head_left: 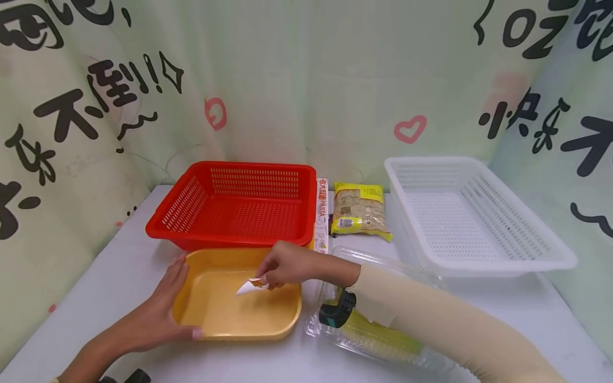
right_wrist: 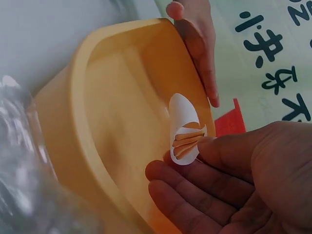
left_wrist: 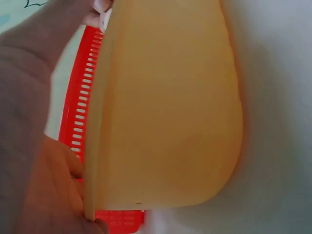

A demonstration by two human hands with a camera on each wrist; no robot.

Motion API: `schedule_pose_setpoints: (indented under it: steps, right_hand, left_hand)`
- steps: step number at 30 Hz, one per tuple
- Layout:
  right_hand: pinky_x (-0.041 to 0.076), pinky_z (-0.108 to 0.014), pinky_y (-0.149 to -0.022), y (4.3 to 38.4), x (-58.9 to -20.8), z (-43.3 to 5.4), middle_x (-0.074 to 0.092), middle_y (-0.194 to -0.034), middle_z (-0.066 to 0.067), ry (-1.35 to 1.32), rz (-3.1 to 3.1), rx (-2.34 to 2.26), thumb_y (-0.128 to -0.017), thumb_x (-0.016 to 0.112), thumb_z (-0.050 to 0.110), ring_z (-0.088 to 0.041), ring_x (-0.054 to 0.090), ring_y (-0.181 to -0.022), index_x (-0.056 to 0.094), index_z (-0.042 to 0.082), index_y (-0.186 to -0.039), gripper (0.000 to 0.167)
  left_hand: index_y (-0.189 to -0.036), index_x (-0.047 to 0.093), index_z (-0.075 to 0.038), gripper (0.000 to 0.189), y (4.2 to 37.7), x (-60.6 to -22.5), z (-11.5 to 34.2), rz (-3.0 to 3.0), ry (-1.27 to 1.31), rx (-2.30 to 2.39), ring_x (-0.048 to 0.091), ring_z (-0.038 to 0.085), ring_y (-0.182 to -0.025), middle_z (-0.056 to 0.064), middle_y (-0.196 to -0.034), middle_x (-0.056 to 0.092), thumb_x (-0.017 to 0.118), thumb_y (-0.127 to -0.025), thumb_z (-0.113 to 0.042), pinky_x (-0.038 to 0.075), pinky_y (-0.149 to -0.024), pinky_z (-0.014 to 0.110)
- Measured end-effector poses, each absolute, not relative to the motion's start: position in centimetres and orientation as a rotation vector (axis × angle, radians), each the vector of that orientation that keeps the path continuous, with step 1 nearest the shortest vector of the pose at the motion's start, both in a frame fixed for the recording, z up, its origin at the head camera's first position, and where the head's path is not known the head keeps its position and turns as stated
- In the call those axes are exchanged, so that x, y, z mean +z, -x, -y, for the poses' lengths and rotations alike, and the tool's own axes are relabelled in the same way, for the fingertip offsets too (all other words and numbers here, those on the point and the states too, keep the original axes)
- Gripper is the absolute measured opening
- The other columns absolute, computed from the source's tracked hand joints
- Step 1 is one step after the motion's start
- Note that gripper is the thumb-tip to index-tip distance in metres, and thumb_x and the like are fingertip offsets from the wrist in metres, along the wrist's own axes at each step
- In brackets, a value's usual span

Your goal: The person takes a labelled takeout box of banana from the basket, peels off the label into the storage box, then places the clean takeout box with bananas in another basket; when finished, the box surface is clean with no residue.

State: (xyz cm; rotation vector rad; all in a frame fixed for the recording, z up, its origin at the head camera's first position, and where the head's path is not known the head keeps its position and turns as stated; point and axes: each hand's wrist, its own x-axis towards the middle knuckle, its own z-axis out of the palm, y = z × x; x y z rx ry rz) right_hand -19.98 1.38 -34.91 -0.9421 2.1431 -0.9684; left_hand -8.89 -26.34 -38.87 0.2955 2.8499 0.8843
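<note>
A yellow plastic basin (head_left: 282, 330) stands at front left on the table. My left hand (head_left: 160, 308) rests against its left end, fingers straight along the outside and thumb reaching to the front rim; the left wrist view shows this hand (left_wrist: 58, 180) at the rim too. Over the basin, my right hand (head_left: 287, 264) pinches a small curled white piece of paper (head_left: 251, 287) between thumb and fingertips. From the right wrist, this paper (right_wrist: 183, 112) shows orange-brown stripes at its held end. What is printed on it is too small to read.
Behind the basin stands a red basket (head_left: 258, 213); a white basket (head_left: 460, 223) is at back right. Between them are a pasta box (head_left: 322, 213) and a yellow-edged packet (head_left: 360, 210). Under my right forearm lies a clear plastic container (head_left: 383, 340) with yellow-green contents.
</note>
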Motion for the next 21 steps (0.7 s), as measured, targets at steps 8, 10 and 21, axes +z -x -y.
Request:
schedule_pose_setpoints:
  steps: [8,10,21]
  right_hand:
    - [0.054,-0.022,-0.066,20.5,-35.4,-1.1,0.072,-0.084,-0.002,0.975,-2.138,-0.756,-0.090,0.067,0.000,-0.021,0.064,-0.074,0.075,0.002,-0.104,0.017]
    - [0.053,-0.020,-0.065,20.6,-35.5,-1.0,0.072,-0.085,0.000,1.000,-2.133,-0.691,-0.090,0.066,0.000,-0.020,0.062,-0.072,0.075,0.002,-0.105,0.018]
    - [0.036,-0.017,-0.052,20.5,-35.1,-0.3,0.054,-0.065,0.003,1.096,-2.199,-0.349,-0.091,0.062,0.002,-0.009,0.043,-0.058,0.077,0.003,-0.099,0.016]
  left_hand:
    - [-0.152,0.006,0.007,0.134,8.8,-38.8,26.4,-2.828,-0.321,0.852,-0.001,0.045,-0.143,0.021,-0.160,-0.004,0.081,-0.063,-0.060,0.036,-0.099,0.064]
    - [-0.152,0.007,0.007,0.135,8.8,-38.8,26.3,-2.827,-0.310,0.838,-0.001,0.044,-0.143,0.021,-0.160,-0.004,0.081,-0.062,-0.061,0.037,-0.098,0.064]
    - [-0.151,0.007,0.009,0.133,8.8,-38.8,26.4,-2.837,-0.348,0.862,-0.002,0.045,-0.143,0.023,-0.160,-0.003,0.080,-0.064,-0.060,0.033,-0.100,0.065]
